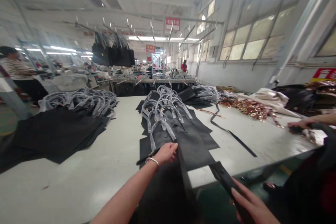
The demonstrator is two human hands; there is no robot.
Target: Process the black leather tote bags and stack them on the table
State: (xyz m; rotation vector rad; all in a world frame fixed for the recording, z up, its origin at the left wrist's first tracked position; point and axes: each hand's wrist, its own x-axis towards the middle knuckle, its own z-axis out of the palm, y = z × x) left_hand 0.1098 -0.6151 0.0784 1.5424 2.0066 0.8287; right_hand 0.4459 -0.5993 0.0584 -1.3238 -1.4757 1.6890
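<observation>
My left hand, with a bracelet at its wrist, is pinched closed at the upper edge of a black tote bag at the table's near edge. A plastic-wrapped handle rises just beyond my fingers. To the lower right, my right hand is closed around a long, flat black piece, which looks like a strap or a folded bag edge; its lower end is hidden. Under and beyond my left hand lies a row of overlapping black bags with wrapped handles.
Another pile of black bags covers the table's left. A loose black strap and brown straps with metal rings lie right. A co-worker's hand reaches in there. Bags hang from a rack behind.
</observation>
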